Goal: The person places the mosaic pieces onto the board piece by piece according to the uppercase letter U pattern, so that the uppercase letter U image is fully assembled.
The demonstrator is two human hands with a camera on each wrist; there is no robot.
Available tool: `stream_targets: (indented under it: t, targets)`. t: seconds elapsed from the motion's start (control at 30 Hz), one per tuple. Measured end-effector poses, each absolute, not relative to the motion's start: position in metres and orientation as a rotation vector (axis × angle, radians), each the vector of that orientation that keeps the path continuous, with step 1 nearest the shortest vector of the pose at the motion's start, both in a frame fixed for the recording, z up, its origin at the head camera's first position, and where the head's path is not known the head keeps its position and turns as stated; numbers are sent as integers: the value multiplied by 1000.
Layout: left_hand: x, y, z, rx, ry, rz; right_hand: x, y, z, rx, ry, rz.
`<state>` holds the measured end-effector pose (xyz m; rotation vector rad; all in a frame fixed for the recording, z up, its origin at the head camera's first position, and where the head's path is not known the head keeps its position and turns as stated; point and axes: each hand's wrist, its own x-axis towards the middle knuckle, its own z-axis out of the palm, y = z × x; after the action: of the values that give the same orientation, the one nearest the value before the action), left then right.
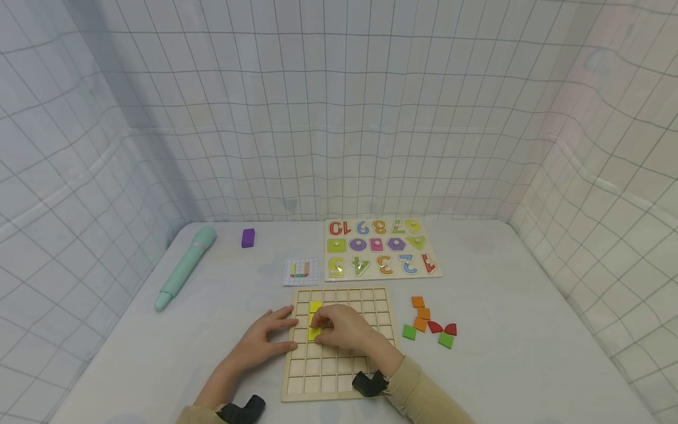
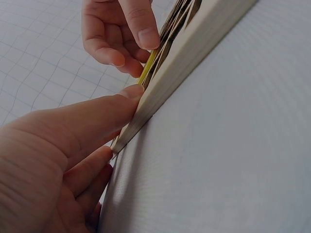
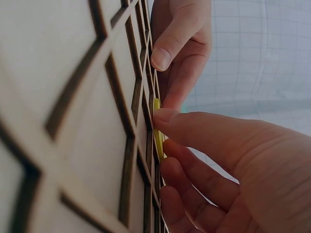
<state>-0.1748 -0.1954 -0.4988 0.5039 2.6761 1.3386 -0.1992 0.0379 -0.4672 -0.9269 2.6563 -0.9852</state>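
A wooden grid board lies flat, with yellow square tiles in a column near its left side. Over that column my right hand bends its thumb and fingers down, pinching a yellow tile at the board's surface. Part of the column is hidden under these fingers. At the board's left edge my left hand rests with its fingers spread, the fingertips touching the frame. In the left wrist view its thumb lies along the frame's rim, close to the yellow tile's edge.
Right of the board lie orange tiles, green squares and red quarter-round pieces. Behind it are a pattern card and a number puzzle. A purple block and a mint-green wand-shaped object lie at the left.
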Motion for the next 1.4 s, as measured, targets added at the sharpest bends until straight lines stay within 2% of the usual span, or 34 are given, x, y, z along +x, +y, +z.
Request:
stream_targets:
  t: [0.97, 1.4]
  targets:
    - [-175, -195, -499, 512, 2684, 1344, -198, 41, -463, -883, 2604, -999]
    - [-175, -196, -499, 516, 2684, 1353, -208, 63, -450, -874, 2564, -1052]
